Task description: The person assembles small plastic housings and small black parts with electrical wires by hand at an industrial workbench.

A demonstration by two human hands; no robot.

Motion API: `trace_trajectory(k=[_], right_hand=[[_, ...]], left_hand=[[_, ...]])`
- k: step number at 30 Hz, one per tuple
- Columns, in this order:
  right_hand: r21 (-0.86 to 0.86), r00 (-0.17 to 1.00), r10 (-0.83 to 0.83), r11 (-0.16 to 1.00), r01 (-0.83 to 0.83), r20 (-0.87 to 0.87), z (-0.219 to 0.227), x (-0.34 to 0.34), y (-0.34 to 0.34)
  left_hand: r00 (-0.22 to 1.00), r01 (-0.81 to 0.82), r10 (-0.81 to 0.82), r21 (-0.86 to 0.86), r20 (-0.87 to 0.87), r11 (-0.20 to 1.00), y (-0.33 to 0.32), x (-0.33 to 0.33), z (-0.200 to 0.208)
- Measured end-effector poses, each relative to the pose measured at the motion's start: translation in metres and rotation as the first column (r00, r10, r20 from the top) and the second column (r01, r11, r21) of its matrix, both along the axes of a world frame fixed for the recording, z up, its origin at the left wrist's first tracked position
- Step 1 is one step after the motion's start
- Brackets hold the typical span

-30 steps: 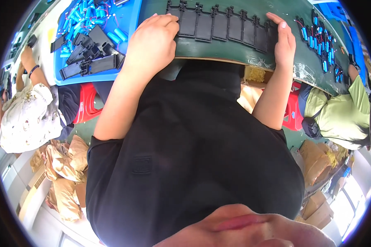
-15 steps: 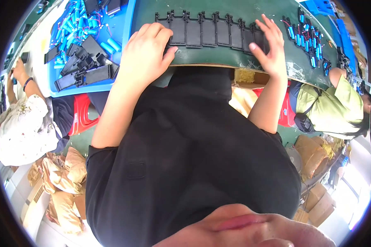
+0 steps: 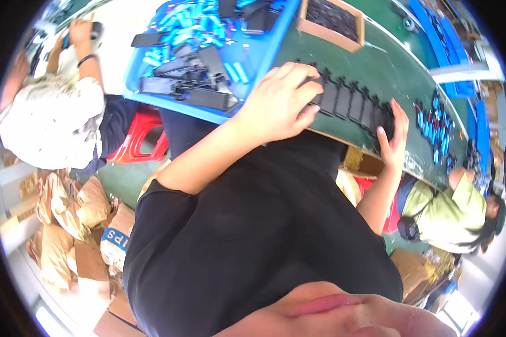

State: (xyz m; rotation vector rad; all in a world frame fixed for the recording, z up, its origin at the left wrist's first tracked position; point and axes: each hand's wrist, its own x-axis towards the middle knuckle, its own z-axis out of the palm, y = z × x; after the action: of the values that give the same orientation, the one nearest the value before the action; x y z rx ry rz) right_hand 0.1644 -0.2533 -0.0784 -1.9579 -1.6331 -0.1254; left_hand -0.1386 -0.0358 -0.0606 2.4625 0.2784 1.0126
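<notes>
A row of several flat black plastic cases (image 3: 349, 104) lies side by side on the green table, with small clip-like ends along its far edge. My left hand (image 3: 284, 104) is bent over the row's left end, fingers curled and thumb below, covering the end case. At the other end, my right hand (image 3: 396, 137) touches the last case with fingers stretched along its outer side and thumb apart. To the left of my left hand, a blue tray (image 3: 275, 45) holds loose black cases (image 3: 208, 97) and many blue cylindrical cells (image 3: 194, 28) with thin wires.
Beyond the row stands an open cardboard box (image 3: 326, 35) of small dark parts. More blue cells in black holders (image 3: 433, 126) lie to the right on the table (image 3: 402, 73). One person (image 3: 50, 121) sits at left, another (image 3: 441, 210) at right. Paper sacks (image 3: 59, 253) fill the left floor.
The whole view has swung, so table and tray appear further right and the cardboard box shows. My right hand's fingers, spread before, now lie closer along the row's end.
</notes>
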Motion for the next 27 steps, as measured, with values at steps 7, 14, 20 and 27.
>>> trace_trajectory(k=[7, 14, 20, 27], right_hand=[[0.082, 0.993, -0.114, 0.99, 0.112, 0.022, -0.019, 0.013, -0.007], [0.11, 0.982, -0.163, 0.982, 0.152, 0.095, -0.02, 0.007, 0.001], [0.111, 0.98, -0.193, 0.976, 0.186, 0.054, -0.025, 0.013, -0.001], [0.245, 0.969, -0.245, 0.94, 0.236, 0.008, -0.018, 0.008, -0.013]], left_hand=[[0.951, -0.306, 0.305, 0.001, -0.056, 0.952, 0.097, -0.068, 0.056], [0.169, -0.875, 0.883, 0.346, -0.438, 0.339, 0.305, -0.163, 0.034], [0.136, -0.919, 0.871, 0.269, -0.472, 0.289, 0.339, -0.207, 0.011], [0.573, -0.809, 0.673, 0.195, 0.468, 0.554, 0.18, -0.126, 0.118]])
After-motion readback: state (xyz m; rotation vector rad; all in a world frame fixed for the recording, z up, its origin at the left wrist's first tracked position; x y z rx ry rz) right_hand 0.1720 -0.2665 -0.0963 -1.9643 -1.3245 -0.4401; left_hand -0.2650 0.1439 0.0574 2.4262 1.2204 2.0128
